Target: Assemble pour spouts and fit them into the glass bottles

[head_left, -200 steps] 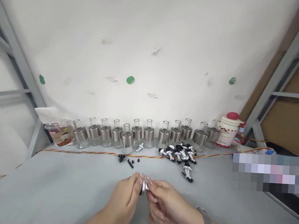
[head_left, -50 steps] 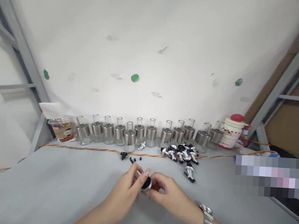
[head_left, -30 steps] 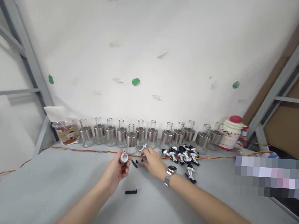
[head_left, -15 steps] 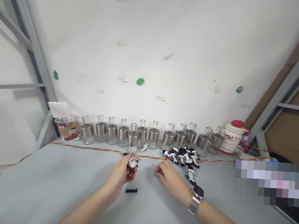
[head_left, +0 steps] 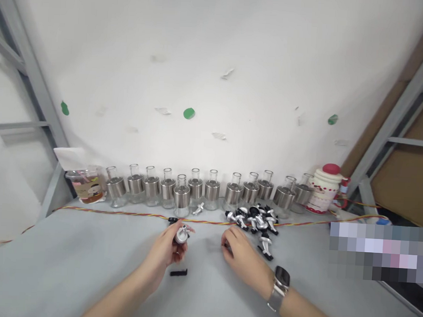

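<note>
My left hand (head_left: 166,246) is closed round a silver bottle pourer (head_left: 182,235), its narrow spout pointing up. Part of the pourer's lower side is hidden by my fingers. A small black strip (head_left: 178,272) lies on the table just below that hand. My right hand (head_left: 243,253), with a watch on its wrist, rests low over the table with thumb and fingers curled together; what they may hold is hidden. To its right lies a single silver and black pourer (head_left: 266,246). Behind it is a pile of similar pourers (head_left: 256,218).
Several glass bottles (head_left: 152,187) with metal collars stand in a row along the white wall. A small silver piece (head_left: 198,209) lies before them. A twisted red and yellow cable (head_left: 122,213) crosses the table. A plastic cup (head_left: 88,189) and a cream jar (head_left: 323,189) stand at the ends.
The view has turned slightly right, so the table's things sit further left in the picture. My right hand has shifted a little right over the table; my left still holds the pourer.
</note>
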Tool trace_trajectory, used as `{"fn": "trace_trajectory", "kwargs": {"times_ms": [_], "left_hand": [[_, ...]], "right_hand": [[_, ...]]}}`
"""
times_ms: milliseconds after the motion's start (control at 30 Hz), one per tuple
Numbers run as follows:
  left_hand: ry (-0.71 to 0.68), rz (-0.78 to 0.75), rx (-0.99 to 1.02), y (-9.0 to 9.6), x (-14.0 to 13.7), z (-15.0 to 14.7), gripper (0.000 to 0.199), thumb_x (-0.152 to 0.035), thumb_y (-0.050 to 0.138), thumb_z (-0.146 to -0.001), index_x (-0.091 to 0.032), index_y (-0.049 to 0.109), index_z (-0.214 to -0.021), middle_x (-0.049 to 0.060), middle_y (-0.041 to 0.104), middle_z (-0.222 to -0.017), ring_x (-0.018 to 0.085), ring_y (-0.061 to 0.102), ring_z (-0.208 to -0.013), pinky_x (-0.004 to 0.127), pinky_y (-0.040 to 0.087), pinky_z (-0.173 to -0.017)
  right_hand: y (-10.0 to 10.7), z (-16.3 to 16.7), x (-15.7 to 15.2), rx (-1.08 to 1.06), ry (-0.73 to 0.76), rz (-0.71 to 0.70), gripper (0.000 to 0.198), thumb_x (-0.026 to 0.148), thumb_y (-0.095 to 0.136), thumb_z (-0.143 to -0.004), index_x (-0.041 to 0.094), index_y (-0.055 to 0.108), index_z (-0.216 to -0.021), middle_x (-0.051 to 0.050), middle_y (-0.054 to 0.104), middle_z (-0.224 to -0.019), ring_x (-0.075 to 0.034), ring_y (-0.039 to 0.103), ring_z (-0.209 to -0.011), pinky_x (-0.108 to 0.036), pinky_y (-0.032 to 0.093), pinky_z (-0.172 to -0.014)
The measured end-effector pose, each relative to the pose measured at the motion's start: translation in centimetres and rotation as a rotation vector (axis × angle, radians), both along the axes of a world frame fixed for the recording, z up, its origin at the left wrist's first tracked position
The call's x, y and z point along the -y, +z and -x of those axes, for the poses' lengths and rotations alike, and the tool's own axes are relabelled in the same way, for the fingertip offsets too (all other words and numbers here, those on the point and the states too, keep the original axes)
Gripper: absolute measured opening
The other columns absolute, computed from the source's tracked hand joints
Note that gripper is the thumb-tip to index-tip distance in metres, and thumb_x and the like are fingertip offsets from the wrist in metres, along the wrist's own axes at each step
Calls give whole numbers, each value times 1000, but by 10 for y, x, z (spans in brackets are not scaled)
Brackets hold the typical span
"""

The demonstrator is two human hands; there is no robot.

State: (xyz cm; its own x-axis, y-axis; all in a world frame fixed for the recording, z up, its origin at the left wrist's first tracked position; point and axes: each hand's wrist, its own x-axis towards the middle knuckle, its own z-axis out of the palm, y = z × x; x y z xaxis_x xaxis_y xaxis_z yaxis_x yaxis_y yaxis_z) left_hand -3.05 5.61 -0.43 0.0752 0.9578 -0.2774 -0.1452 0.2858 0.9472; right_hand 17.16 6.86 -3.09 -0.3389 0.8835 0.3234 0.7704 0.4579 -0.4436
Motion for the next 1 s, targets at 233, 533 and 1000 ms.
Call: {"fn": "trace_trajectory", "kwargs": {"times_ms": [233, 533, 1000], "left_hand": [[2, 20, 12, -5, -4, 0, 48, -59, 42, -72, -17, 58, -89, -5, 49, -50, 7, 41, -41, 18, 29, -42], [-91, -166, -6, 0, 7, -11, 41, -58, 43, -74, -20, 48, -89, -7, 45, -49, 10, 46, -39, 18, 31, -34], [-114, -555, -744, -15, 28, -16, 34, -45, 40, -81, -21, 48, -59, -5, 39, -47, 11, 35, -45, 21, 23, -48]], "right_hand": [[-10, -6, -7, -197, 7, 64, 23, 7, 43, -73, 17, 53, -91, -5, 53, -86, -18, 50, -84, -30, 39, -77], [1, -3, -12, -707, -57, 232, 10, 25, 47, -75, 17, 53, -77, -6, 59, -76, -18, 54, -70, -33, 43, -66], [20, 26, 32, -1034, 327, 568, 29, 41, 56, -76, 21, 40, -90, 7, 49, -56, -10, 46, -52, -24, 34, -52]]}}
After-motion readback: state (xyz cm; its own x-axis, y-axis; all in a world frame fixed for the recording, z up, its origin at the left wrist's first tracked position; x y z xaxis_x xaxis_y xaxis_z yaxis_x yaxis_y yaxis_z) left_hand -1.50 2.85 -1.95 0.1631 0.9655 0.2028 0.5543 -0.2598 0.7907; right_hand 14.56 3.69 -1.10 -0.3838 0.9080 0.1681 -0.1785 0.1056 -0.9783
